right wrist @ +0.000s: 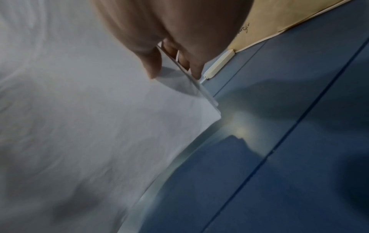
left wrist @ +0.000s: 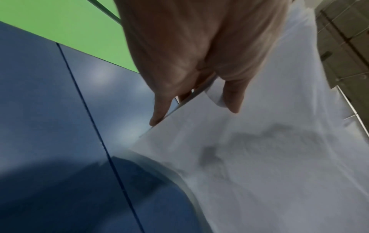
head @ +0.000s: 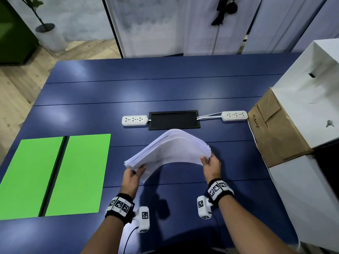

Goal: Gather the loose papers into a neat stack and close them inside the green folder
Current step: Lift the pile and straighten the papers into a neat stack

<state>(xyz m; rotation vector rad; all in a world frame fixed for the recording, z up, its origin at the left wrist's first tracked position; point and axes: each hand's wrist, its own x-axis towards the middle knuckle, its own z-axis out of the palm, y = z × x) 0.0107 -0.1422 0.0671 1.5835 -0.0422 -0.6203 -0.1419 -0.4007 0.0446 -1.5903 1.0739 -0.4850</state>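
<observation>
A stack of white papers [head: 170, 149] hangs bowed upward above the blue table, its edges fanned and uneven. My left hand [head: 133, 174] pinches the stack's near left corner, thumb on one side and fingers on the other. My right hand [head: 210, 163] pinches the right edge the same way. In the left wrist view the papers [left wrist: 249, 157] are held between thumb and fingers of my left hand [left wrist: 195, 108]; the right wrist view shows the papers [right wrist: 89, 126] in the right hand's [right wrist: 173, 74] grip. The green folder [head: 55, 176] lies open and flat at the left, apart from the papers.
Two white power strips [head: 134, 120] [head: 234, 115] flank a black cable hatch [head: 173, 119] just beyond the papers. A brown cardboard box [head: 277, 131] and white boxes [head: 311, 99] crowd the table's right side. A potted plant [head: 48, 36] stands on the floor far left.
</observation>
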